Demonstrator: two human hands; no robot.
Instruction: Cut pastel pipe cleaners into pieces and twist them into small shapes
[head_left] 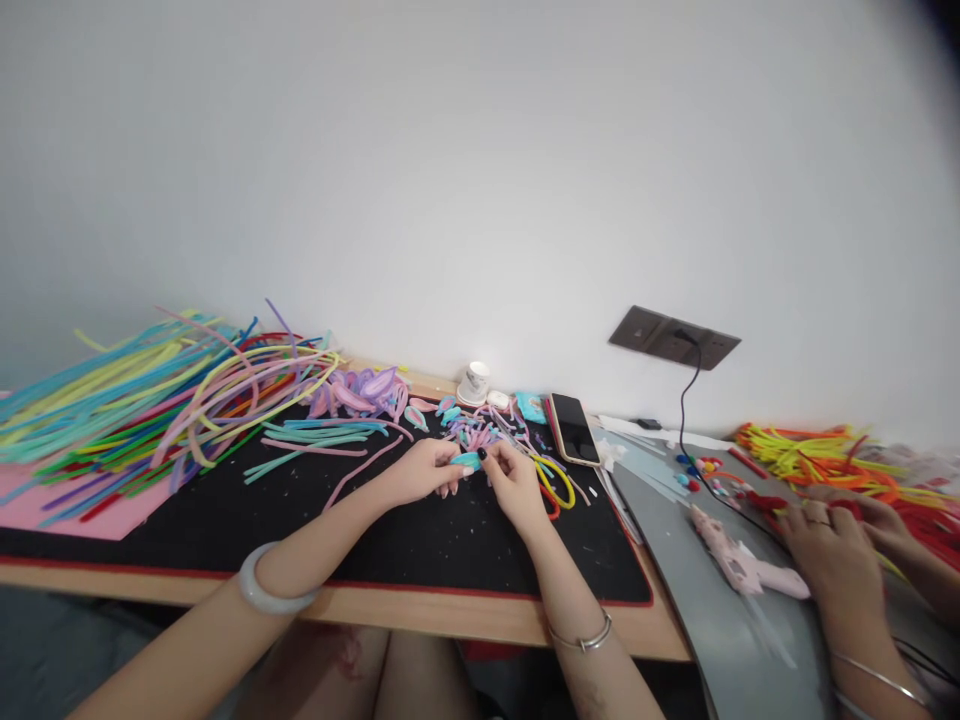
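My left hand [424, 468] and my right hand [516, 478] meet over a black mat [420, 540]. Both pinch a small teal pipe-cleaner loop [466, 461] between their fingertips. Just behind the hands lies a cluster of pink, purple and teal bent pipe-cleaner pieces [480, 425]. A yellow and red curled piece [556, 485] lies right of my right hand. A pale bangle sits on my left wrist and a thin silver bracelet on my right wrist.
A big heap of long coloured pipe cleaners [150, 400] fills the left. A phone [574, 428], a small cup [475, 382] and a wall socket [673, 337] are behind. At right another person's hands [832, 545] work red and yellow stems beside a pink glue gun [742, 565].
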